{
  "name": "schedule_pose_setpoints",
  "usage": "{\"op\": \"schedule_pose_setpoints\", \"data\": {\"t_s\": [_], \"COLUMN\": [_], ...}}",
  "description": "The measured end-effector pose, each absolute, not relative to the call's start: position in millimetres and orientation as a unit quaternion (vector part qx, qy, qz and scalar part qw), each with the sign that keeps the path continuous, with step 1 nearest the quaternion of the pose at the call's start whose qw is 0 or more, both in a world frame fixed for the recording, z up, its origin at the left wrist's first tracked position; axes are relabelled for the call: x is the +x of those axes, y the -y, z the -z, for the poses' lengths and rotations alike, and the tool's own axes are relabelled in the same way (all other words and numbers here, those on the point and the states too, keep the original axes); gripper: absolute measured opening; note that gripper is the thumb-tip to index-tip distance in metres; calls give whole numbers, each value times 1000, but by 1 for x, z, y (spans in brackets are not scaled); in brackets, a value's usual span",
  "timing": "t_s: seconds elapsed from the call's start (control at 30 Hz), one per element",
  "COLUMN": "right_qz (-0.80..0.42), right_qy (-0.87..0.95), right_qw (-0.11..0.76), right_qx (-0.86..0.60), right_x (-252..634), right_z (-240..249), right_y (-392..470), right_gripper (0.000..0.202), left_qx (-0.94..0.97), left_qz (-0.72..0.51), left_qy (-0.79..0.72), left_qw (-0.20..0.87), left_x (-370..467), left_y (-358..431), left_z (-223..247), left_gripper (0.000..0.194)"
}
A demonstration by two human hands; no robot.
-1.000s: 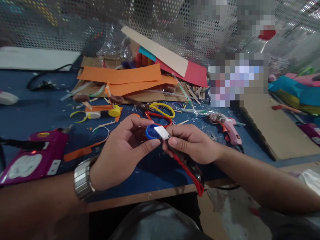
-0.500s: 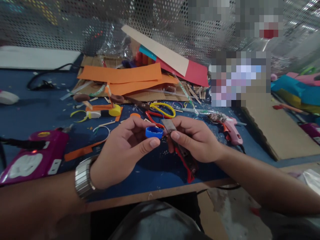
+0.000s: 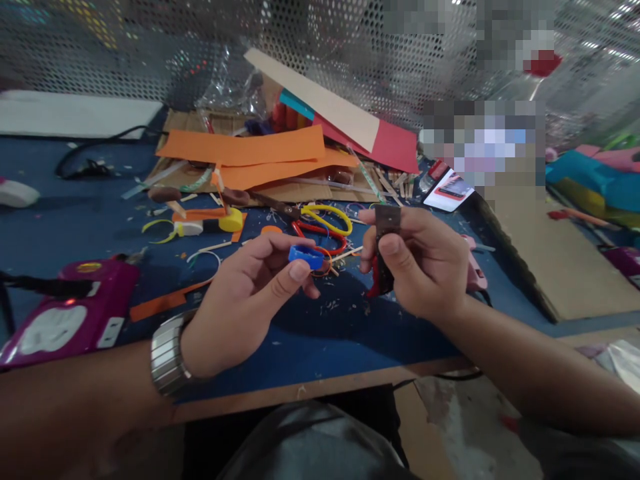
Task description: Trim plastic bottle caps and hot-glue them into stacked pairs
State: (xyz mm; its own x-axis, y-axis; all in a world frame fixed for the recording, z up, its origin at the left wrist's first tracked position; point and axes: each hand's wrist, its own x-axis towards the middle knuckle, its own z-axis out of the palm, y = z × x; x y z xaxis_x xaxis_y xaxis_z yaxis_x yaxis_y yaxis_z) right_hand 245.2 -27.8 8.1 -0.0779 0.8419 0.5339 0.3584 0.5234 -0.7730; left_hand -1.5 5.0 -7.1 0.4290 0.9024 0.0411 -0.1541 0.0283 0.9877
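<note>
Our left hand [image 3: 240, 307] pinches a blue cap [image 3: 306, 259] between thumb and fingers, holding it over the table [image 3: 310, 360] with its open side up. Our right hand [image 3: 430, 267] is wrapped around a cutter [image 3: 384, 275], red and black, the thumb pressed along it and the flat metal end pointing up. Cap and cutter are apart, with a gap of table between our two hands. A metal watch [image 3: 170, 357] circles our left wrist.

Just beyond the cap lie the scissors [image 3: 294, 212], one handle loop yellow and the other red, with scraps scattered around them. Behind our right hand we see part of a pink glue gun [image 3: 474, 267] (the hand hides the rest). Near our left wrist an orange strip [image 3: 157, 308] lies flat, and farther left sits a purple power box [image 3: 113, 287] with a plug in it and a red light glowing.

Farther out, orange sheets [image 3: 245, 148] rest on cardboard, with a red sheet [image 3: 397, 143] behind them to the right. A lit screen [image 3: 445, 200] leans near a brown board [image 3: 590, 280] on our right, and a perforated mesh [image 3: 150, 53] closes off the back.
</note>
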Motion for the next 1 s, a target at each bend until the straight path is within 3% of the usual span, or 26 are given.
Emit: {"op": "schedule_pose_setpoints", "data": {"t_s": [0.17,0.37,0.53,1.0], "right_qz": [-94,-6,20,83], "right_qy": [789,833,869,878], "right_qw": [483,452,393,360], "right_qx": [-367,-318,-301,-303], "right_x": [246,251,252,255], "right_z": [-15,-15,-10,-10], "right_y": [26,25,19,18], "right_gripper": [21,30,28,28], "left_qx": [568,577,553,514], "left_qz": [-410,-414,-427,-436], "left_qy": [-333,-323,-314,-275], "left_qw": [631,626,642,685], "left_x": [-2,-2,0,-1], "left_y": [-5,-7,-6,-6], "left_z": [5,6,3,6], "left_gripper": [39,40,38,30]}}
